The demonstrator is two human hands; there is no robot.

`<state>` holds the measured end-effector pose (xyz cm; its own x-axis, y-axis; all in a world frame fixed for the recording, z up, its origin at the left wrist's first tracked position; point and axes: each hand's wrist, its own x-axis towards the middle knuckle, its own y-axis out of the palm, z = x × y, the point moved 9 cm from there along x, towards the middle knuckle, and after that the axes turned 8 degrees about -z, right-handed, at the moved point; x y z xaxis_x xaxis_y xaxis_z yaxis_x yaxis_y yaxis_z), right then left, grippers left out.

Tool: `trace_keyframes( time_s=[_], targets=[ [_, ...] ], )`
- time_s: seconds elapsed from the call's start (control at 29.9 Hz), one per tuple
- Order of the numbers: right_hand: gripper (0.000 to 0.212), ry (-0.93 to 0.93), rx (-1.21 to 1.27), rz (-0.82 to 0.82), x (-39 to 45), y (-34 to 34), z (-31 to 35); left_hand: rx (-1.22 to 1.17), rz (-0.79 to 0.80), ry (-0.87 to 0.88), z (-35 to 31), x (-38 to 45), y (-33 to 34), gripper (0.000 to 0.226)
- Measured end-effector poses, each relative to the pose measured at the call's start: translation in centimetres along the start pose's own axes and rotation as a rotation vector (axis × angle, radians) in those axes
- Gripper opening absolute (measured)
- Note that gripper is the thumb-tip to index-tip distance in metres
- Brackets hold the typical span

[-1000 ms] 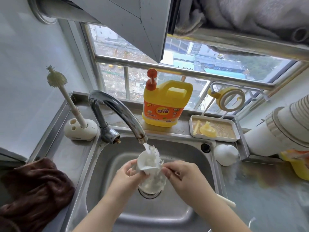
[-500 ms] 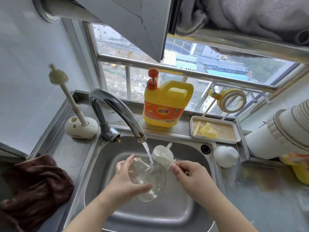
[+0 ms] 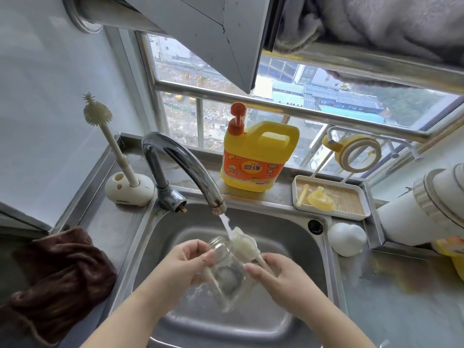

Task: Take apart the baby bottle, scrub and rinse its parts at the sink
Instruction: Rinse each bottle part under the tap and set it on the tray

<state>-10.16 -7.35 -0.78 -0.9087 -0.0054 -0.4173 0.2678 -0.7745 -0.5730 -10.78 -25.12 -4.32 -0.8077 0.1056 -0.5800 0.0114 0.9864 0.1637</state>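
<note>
Over the steel sink (image 3: 281,229), the clear bottle body (image 3: 226,270) is gripped by the left hand (image 3: 185,267), fingers curled round its near side, its open mouth tipped up and away toward the tap (image 3: 185,167). A thin stream of water (image 3: 224,223) is seen falling just beyond the fingertips, onto the white brush head (image 3: 242,244) pressed against the bottle's rim. The brush handle is pinched by the right hand (image 3: 276,275), though most of it is hidden behind the fingers. The bottle's lower end is blurred by glass and glare, and the drain is only dimly made out through it. Up and right of the right hand, a yellow nipple (image 3: 320,198) is lying in a small tray (image 3: 361,214). Beyond both hands a yellow detergent jug (image 3: 256,156) is standing. Both forearms are cut off at the bottom edge.
</note>
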Motion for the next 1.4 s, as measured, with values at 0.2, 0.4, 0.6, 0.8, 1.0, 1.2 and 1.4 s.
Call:
trace_keyframes(
  time_s=[0.2, 0.4, 0.6, 0.8, 1.0, 1.2, 1.4],
  targets=[
    [0.028, -0.201, -0.344, -0.097, -0.1, -1.1, 2.6, 0.212, -0.084, 0.155, -0.5, 0.3, 0.7, 0.014],
    [0.032, -0.259, -0.381, -0.126, 0.3, -0.6, 3.9, 0.253, -0.147, 0.254, -1.6, -0.1, 0.6, 0.013],
    [0.032, -0.219, -0.311, -0.244, 0.9, -1.3, 3.5, 0.255, -0.221, 0.267, -1.8, -0.2, 0.4, 0.02],
    [0.032, -0.145, -0.389, -0.218, -0.2, -1.4, 1.0, 0.203, -0.312, 0.246, -1.5, 0.0, -1.1, 0.027],
    [0.039, -0.181, -0.349, -0.247, -0.7, 0.3, 2.0, 0.022, -0.233, 0.115, 0.4, 0.4, 0.9, 0.018],
    [0.031, -0.045, -0.266, -0.344, -0.7, -1.1, 0.4, 0.025, -0.248, 0.121, 0.8, -0.2, 1.7, 0.024],
    [0.033, -0.027, -0.321, -0.295, -1.4, -0.6, 0.2, 0.111, -0.274, 0.161, 1.0, -0.5, 0.8, 0.022]
  ],
)
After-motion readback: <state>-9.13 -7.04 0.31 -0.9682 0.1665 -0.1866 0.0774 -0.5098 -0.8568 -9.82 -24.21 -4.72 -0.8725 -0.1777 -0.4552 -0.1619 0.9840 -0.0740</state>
